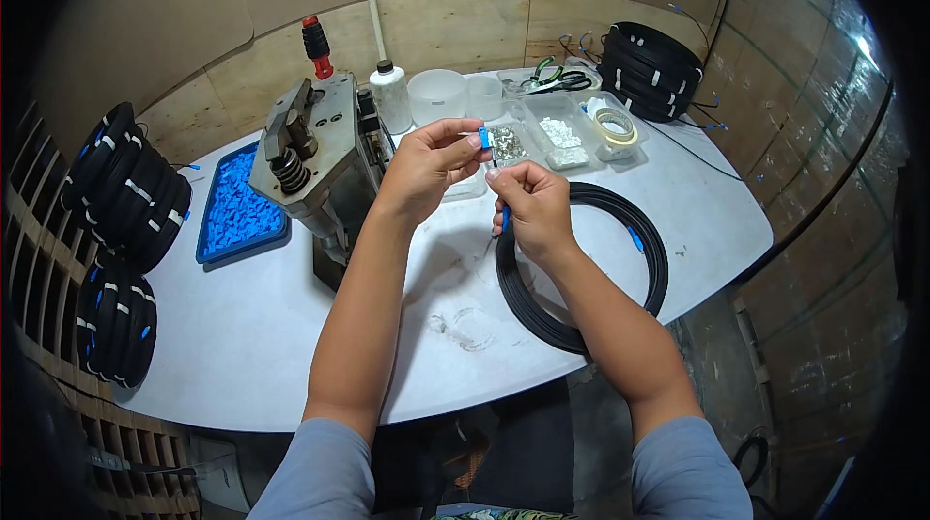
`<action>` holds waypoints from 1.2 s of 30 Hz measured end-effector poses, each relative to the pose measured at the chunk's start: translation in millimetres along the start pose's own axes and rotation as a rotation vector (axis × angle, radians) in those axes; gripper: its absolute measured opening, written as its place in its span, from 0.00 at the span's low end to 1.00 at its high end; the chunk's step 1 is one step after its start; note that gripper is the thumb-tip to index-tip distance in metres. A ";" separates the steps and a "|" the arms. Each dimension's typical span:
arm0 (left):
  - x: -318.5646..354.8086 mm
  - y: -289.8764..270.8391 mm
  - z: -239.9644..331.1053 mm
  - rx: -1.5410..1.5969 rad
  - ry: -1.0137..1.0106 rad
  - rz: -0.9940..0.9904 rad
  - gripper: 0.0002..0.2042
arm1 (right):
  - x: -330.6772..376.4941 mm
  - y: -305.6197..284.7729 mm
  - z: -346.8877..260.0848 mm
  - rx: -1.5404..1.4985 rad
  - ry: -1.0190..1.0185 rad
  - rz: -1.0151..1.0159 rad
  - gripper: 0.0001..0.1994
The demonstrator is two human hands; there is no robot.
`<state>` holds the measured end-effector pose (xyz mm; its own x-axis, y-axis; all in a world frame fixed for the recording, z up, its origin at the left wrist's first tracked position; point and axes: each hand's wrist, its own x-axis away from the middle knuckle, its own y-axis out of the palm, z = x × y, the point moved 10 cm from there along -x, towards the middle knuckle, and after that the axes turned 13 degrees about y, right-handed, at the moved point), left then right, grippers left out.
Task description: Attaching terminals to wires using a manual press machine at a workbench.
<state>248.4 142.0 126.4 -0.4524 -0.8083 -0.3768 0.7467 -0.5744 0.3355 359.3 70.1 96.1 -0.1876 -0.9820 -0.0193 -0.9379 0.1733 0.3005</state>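
My left hand (426,169) pinches a small blue plastic connector piece (483,137) between thumb and fingertips above the white table (271,326). My right hand (531,202) is just below and to the right of it, gripping the end of a thin black cable with a blue sleeve (505,219) showing under the fingers. The two hands almost touch. That cable belongs to a black coil (620,273) lying flat on the table under my right forearm.
A metal hand press (310,157) with a red-tipped lever stands left of my hands. A blue tray (237,205) of blue parts lies beside it. Clear bins (557,137), a tape roll (615,126), a bottle (390,95), pliers (552,79) and coil stacks (651,69), (131,186) surround the table.
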 end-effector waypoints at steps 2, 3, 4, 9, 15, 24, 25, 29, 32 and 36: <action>0.0 -0.8 0.5 -0.003 0.012 -0.003 0.12 | -0.3 -0.1 1.4 -0.002 0.009 0.000 0.09; 0.1 -0.3 1.0 -0.003 0.012 -0.003 0.12 | -0.4 -0.2 1.6 -0.011 0.008 -0.002 0.09; 0.3 0.5 1.7 -0.003 0.009 -0.002 0.12 | -0.3 -0.3 1.8 -0.020 0.007 -0.005 0.09; 0.5 0.1 3.0 -0.010 0.020 -0.002 0.12 | -0.3 0.2 1.8 -0.027 0.010 -0.010 0.10; -0.7 0.6 2.4 -0.011 0.029 -0.016 0.12 | 0.0 0.0 1.3 -0.024 0.011 -0.004 0.10; -0.2 1.4 2.0 0.013 0.017 -0.020 0.12 | 0.6 0.2 0.4 -0.020 0.010 -0.005 0.10; -0.5 1.3 2.0 0.012 0.023 -0.023 0.12 | 0.8 0.1 -0.2 -0.015 0.009 -0.001 0.10; -1.0 0.2 1.1 0.005 0.016 -0.025 0.12 | 0.4 -0.3 0.2 -0.014 0.004 -0.003 0.10; -0.4 0.0 1.1 0.003 0.021 -0.023 0.11 | 0.7 0.8 0.4 -0.013 0.015 -0.003 0.10; -0.3 -0.1 0.6 0.007 0.008 -0.024 0.11 | 1.2 -1.7 -1.7 -0.022 0.003 0.017 0.09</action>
<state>248.2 142.3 127.0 -0.4663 -0.7934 -0.3913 0.7325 -0.5943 0.3321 361.1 68.5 97.2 -0.2030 -0.9791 -0.0116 -0.9280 0.1886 0.3214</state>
